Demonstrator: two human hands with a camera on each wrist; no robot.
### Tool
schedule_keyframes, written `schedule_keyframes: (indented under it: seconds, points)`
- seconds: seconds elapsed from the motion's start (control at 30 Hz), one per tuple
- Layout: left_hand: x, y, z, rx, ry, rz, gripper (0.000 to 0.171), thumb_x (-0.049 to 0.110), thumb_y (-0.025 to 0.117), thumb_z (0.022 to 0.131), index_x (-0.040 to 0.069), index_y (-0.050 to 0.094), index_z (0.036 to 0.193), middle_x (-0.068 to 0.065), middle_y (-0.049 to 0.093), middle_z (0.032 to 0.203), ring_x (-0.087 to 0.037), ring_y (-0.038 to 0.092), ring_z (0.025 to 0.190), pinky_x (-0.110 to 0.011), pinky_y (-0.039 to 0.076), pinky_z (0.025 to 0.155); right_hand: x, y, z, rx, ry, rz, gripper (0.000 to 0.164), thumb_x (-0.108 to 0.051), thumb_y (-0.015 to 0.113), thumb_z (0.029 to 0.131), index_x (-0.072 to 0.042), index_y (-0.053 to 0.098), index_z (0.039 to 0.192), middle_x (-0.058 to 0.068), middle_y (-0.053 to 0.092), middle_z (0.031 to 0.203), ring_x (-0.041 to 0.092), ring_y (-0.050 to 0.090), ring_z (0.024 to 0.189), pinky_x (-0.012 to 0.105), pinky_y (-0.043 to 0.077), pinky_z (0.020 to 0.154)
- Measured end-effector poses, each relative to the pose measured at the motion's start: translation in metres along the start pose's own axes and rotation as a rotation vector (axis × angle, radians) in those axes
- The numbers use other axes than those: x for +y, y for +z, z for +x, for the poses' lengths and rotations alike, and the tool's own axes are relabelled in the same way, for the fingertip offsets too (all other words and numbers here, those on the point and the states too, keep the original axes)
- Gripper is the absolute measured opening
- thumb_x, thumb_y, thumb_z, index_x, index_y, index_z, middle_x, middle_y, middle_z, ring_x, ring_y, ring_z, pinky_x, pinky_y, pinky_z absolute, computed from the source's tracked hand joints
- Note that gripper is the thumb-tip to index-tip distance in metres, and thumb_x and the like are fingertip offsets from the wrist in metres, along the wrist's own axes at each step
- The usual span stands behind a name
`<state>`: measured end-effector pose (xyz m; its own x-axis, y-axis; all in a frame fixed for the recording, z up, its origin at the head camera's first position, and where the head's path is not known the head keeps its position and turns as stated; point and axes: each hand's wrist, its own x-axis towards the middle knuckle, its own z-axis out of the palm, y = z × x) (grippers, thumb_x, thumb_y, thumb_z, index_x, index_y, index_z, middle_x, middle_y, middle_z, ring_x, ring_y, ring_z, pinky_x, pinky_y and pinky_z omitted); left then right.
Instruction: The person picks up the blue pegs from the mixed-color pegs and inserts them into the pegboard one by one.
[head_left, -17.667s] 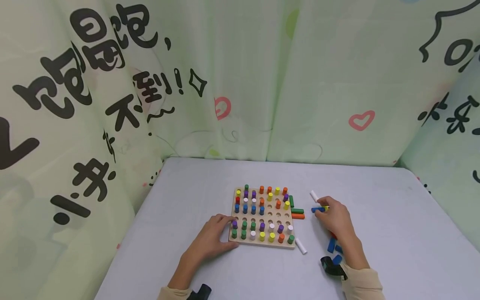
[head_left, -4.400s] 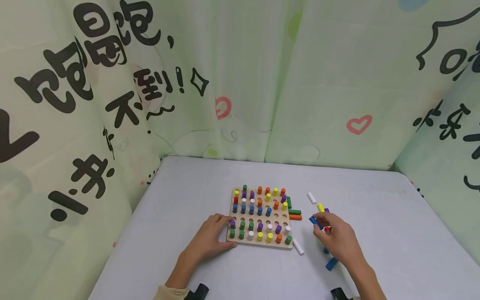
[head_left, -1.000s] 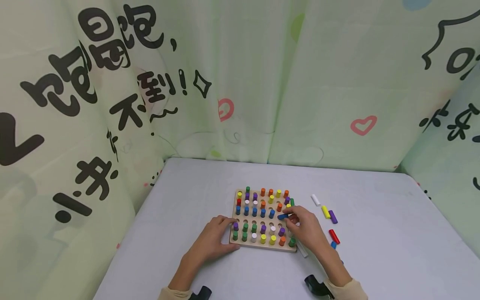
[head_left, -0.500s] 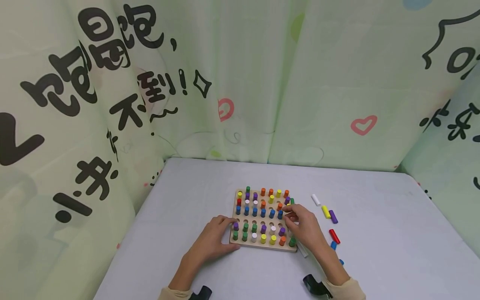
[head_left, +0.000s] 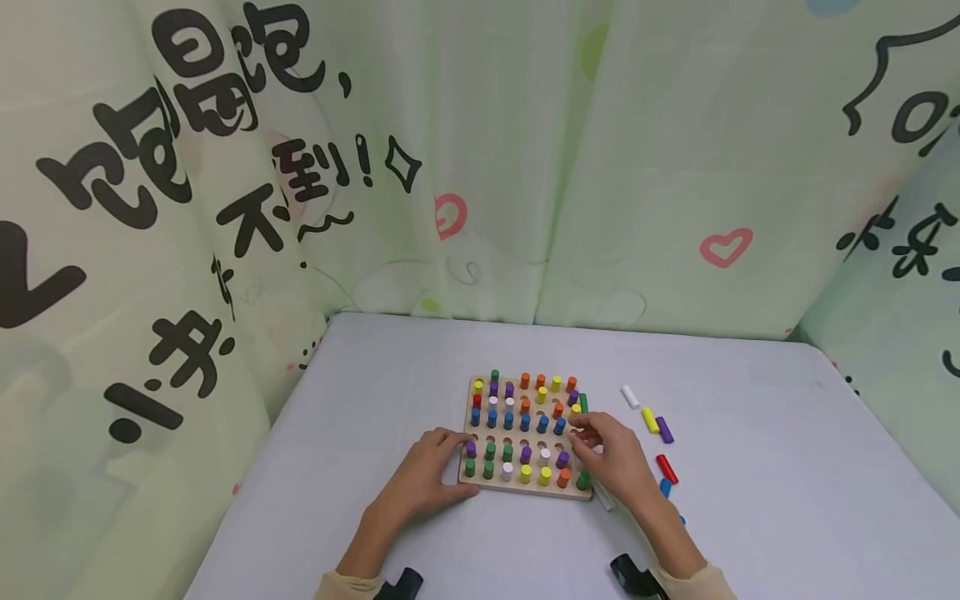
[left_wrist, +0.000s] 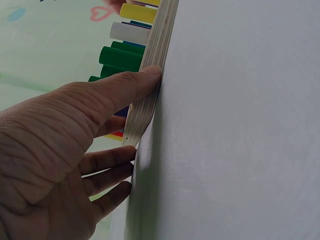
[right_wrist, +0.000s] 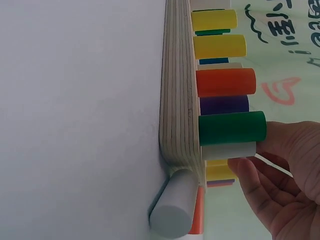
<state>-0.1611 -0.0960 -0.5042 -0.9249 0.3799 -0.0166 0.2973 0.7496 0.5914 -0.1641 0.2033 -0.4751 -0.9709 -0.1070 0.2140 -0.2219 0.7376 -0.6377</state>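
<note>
Head view: left hand (head_left: 422,478) holds pegboard (head_left: 516,436), right hand (head_left: 613,454) beside blue peg (head_left: 560,427).

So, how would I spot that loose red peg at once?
On the white table, find the wooden pegboard the left hand grips. A scatter of loose pegs lies to its right, beyond the right hand. The red peg lies between a purple one and a blue one, the only red one visible there.

- On the curtain (head_left: 495,167) beyond the desk's (head_left: 397,375) far left corner: black characters (head_left: 300,171) reading "不到!"; those around them are folded and unclear.
- On the curtain beyond the far right corner: black lettering (head_left: 922,242), partly cut off, unreadable.
</note>
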Motion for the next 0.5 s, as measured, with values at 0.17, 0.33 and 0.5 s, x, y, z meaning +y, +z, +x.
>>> schedule_keyframes:
  seconds: [0.17, 0.33, 0.5]
  points:
    - [0.000, -0.001, 0.000, -0.001, -0.003, 0.000, 0.072, 0.043, 0.086, 0.081, 0.014, 0.057, 0.141, -0.011, 0.058, 0.133, -0.031, 0.054, 0.125, -0.052, 0.048, 0.107, 0.001, -0.004, -0.005, -0.001, 0.015, -0.010, 0.027, -0.009, 0.075, 0.092, -0.004, 0.070, 0.118, 0.008, 0.071, 0.109, 0.020, 0.068, 0.095, 0.029, 0.062, 0.079]
    - [0.000, -0.001, 0.000, 0.000, -0.005, -0.006, 0.073, 0.043, 0.086, 0.081, 0.015, 0.057, 0.141, -0.011, 0.058, 0.134, -0.031, 0.054, 0.125, -0.052, 0.048, 0.107, 0.001, -0.008, -0.009, 0.009, 0.021, -0.038, 0.027, -0.010, 0.075, 0.092, -0.004, 0.069, 0.118, 0.009, 0.071, 0.110, 0.022, 0.068, 0.095, 0.034, 0.063, 0.079]
    - [0.000, 0.000, 0.001, 0.001, 0.001, -0.004, 0.073, 0.043, 0.086, 0.081, 0.014, 0.057, 0.141, -0.011, 0.058, 0.134, -0.031, 0.054, 0.125, -0.053, 0.048, 0.107, 0.004, -0.012, -0.014, 0.025, 0.015, -0.043, 0.029, -0.009, 0.076, 0.091, -0.003, 0.070, 0.119, 0.009, 0.071, 0.108, 0.021, 0.067, 0.093, 0.026, 0.061, 0.075]
